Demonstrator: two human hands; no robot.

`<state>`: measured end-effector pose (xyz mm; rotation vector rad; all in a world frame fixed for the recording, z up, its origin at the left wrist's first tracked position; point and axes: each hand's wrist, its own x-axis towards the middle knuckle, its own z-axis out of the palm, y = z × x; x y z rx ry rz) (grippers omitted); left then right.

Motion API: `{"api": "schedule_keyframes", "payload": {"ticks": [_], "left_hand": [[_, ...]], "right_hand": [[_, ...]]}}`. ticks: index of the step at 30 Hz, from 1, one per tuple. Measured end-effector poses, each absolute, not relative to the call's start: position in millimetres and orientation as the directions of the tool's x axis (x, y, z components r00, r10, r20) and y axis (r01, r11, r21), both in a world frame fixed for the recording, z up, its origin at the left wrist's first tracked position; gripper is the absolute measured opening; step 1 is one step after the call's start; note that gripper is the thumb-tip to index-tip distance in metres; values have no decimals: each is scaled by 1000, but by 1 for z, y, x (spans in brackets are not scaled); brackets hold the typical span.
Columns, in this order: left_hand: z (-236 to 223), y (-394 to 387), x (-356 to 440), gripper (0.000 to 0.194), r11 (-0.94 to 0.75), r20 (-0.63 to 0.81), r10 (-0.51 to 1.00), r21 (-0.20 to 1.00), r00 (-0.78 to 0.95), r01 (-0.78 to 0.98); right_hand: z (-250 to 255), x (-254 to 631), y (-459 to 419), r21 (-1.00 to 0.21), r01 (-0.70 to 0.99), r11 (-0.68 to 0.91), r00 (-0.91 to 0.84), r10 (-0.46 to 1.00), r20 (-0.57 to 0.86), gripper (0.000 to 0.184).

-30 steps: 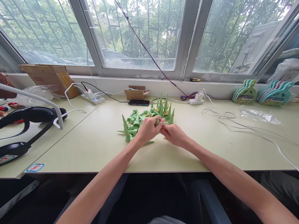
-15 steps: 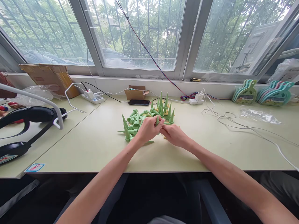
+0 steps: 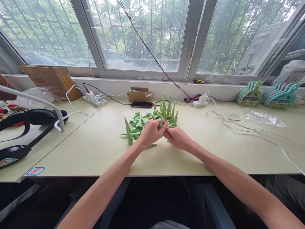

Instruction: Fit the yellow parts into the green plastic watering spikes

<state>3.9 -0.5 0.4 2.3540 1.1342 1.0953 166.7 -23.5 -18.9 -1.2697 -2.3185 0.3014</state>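
One green spike (image 3: pixel 160 123) is held in the closed left hand (image 3: pixel 151 131), its tip raised between thumb and fingers, its base hidden. The right hand (image 3: pixel 178 138) is curled against the left; whether anything is gripped by it cannot be told. The spike is judged to be light, stiff plastic, liable to slip at the taper; a hold is best taken at the wider end. Loose spikes (image 3: pixel 138 125) are heaped left of the hands on the bench (image 3: pixel 100 152); upright spikes (image 3: pixel 164 107) are grouped just beyond.
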Motion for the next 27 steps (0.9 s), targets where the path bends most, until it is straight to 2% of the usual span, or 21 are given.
{"api": "schedule_keyframes", "payload": {"ticks": [27], "left_hand": [[2, -3, 4, 27, -660, 499, 751, 529, 433, 534]], "right_hand": [[-17, 166, -24, -417, 739, 529, -449, 848, 280, 32]]}}
